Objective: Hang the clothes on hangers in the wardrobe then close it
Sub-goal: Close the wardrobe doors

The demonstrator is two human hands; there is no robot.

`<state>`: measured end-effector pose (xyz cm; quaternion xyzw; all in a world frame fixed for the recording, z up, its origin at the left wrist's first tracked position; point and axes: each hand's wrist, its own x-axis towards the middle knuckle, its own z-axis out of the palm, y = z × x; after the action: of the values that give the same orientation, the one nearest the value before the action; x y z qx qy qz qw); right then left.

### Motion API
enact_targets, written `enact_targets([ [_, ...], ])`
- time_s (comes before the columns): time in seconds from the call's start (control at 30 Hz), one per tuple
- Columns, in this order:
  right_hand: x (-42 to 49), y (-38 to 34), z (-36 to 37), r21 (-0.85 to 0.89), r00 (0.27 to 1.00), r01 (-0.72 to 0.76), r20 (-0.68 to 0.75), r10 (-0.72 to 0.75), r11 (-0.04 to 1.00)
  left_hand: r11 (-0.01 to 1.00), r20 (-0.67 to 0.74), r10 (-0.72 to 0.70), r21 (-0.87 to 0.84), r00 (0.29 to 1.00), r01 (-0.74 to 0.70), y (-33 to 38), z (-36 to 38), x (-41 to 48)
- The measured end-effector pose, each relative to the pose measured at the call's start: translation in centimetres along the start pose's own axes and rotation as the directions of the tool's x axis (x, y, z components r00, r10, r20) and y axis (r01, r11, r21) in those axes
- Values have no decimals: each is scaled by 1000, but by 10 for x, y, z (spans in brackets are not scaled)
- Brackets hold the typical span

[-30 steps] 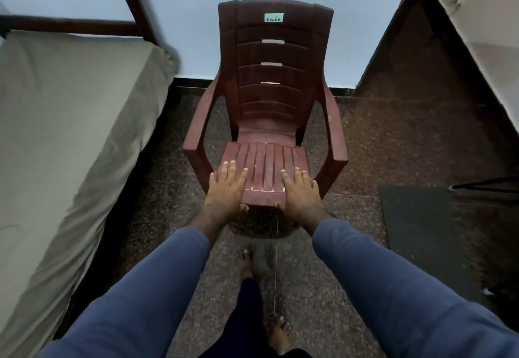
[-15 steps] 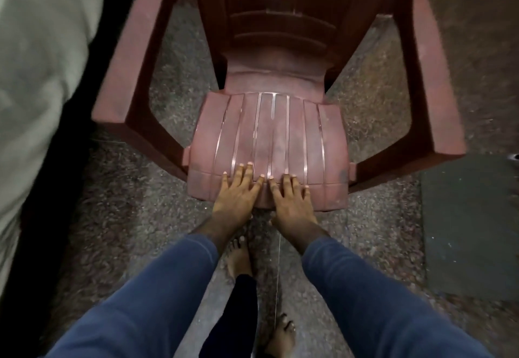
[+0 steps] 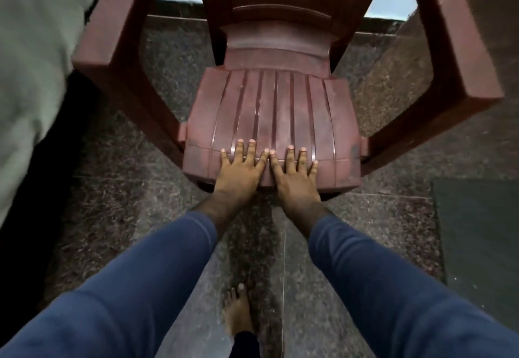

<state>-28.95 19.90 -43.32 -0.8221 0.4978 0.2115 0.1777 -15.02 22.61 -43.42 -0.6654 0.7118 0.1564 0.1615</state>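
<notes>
Left hand (image 3: 238,170) and right hand (image 3: 293,173) both flat and open, fingers straight and spread, pressing on front edge of maroon plastic chair (image 3: 280,110) seat, index fingertips touching. Bed (image 3: 33,62) off beyond left hand. Dark mat (image 3: 477,231) on floor (image 3: 140,189) beyond right hand. Wardrobe, clothes out of view.

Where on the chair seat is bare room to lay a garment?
The seat is bare from the fingertips to the backrest and in both front corners. Crowded only mid front edge, where left hand and right hand rest flat.
</notes>
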Motion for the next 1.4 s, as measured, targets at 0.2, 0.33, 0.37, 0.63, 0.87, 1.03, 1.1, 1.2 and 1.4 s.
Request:
enact_targets([
  [0.2,87,17,-44,3,995,-38,-92,38,999,999,-66,-28,13,997,29,-33,-35,90],
  [0.33,137,24,-74,-9,988,-66,-139,64,998,999,-98,-20,36,995,24,-54,-57,139],
  [0.37,152,27,-83,-9,986,-70,-150,68,998,999,-104,-17,30,994,20,-60,-64,155],
  [0.63,231,41,-128,-6,977,-92,-192,89,996,999,-105,-27,17,994,29,-93,-100,239],
  [0.87,244,43,-132,-38,979,-107,-176,99,994,999,-125,-8,48,992,14,-96,-100,251],
  [1.03,242,41,-134,-51,982,-112,-157,102,992,1000,-113,-2,24,994,5,-96,-101,250],
  [1.1,242,41,-136,-57,984,-113,-146,104,992,1000,-111,-3,25,994,6,-97,-103,250],
  [1.2,244,41,-142,-46,986,-112,-129,105,993,999,-85,-10,29,996,12,-96,-113,252],
  [1.4,250,46,-147,-45,988,-94,-130,88,995,998,-37,-20,57,999,22,-96,-124,260],
])
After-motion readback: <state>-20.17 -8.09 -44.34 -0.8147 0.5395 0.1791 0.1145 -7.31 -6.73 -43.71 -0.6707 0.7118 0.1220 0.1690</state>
